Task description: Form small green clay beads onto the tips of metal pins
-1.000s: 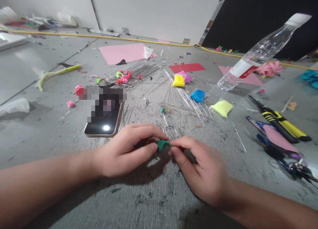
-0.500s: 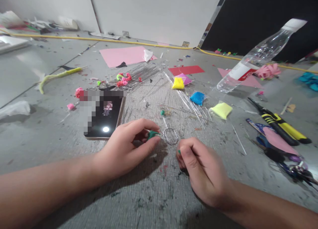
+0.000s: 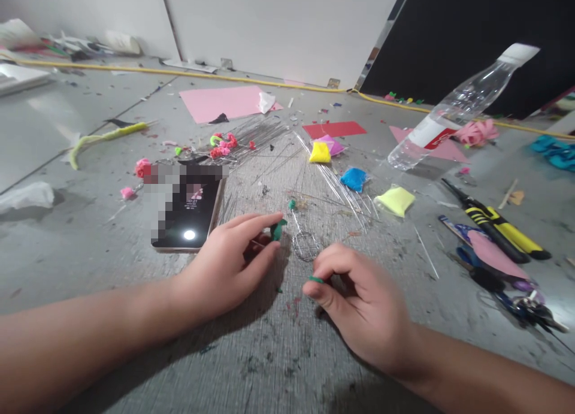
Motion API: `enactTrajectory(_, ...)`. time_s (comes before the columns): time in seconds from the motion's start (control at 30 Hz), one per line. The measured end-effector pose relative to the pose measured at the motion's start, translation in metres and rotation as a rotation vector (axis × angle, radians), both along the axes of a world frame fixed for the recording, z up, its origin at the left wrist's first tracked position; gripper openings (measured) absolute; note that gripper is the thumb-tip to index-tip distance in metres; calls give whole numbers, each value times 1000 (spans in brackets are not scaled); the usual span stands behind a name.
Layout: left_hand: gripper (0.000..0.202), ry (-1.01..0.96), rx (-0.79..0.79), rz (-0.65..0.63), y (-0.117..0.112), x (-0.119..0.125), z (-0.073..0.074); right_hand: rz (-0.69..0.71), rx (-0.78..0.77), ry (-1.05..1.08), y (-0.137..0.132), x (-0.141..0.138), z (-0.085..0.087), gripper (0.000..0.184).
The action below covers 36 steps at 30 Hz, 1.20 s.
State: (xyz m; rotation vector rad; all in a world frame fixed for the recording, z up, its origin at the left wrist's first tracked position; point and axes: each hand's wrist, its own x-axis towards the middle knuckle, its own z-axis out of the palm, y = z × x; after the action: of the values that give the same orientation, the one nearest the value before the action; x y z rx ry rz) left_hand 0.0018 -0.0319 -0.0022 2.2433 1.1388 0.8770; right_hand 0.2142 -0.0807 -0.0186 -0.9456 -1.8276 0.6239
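Observation:
My left hand (image 3: pixel 236 261) is closed, with a dark green lump of soft clay (image 3: pixel 278 229) between its thumb and fingertips. To its right, my right hand (image 3: pixel 359 306) pinches a small flat bit of green clay (image 3: pixel 315 279) at the tips of thumb and forefinger. Between and just beyond the hands lies a little silver wire racket (image 3: pixel 306 246), its round mesh head close to the right fingers. A green clay ball (image 3: pixel 291 204) sits on the far end of its handle.
A phone (image 3: pixel 191 213) lies beside my left hand. Beyond are metal wires (image 3: pixel 335 183), a yellow clay packet (image 3: pixel 320 153), a blue one (image 3: pixel 354 179) and a pale yellow one (image 3: pixel 395 201). A plastic bottle (image 3: pixel 458 108) and a yellow-black lighter (image 3: pixel 498 228) are at right.
My right thumb and forefinger have turned and loosened, bringing the small green bit into view. In my left hand the green lump now points more upward. The view has shifted slightly.

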Motion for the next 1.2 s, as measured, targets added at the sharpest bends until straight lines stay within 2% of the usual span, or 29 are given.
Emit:
enactTrajectory(0.1,33,-6,0,-39,0,-1,1,-4,8,-14,0,0,1,19)
enactTrajectory(0.27,30,-106,-76,-149,-3,-1,5,-85,42,-32,2,0,2,6)
enactTrajectory(0.5,15,-81,-93,-325,-3,-1,11,-78,61,5,0,1,0,13)
enactTrajectory(0.8,16,-11,-121,-344,-3,-1,9,-34,47,41,1,1,1,9)
enactTrajectory(1.2,16,-46,-142,-365,-2,-3,11,-17,-22,26,4,-1,1,17)
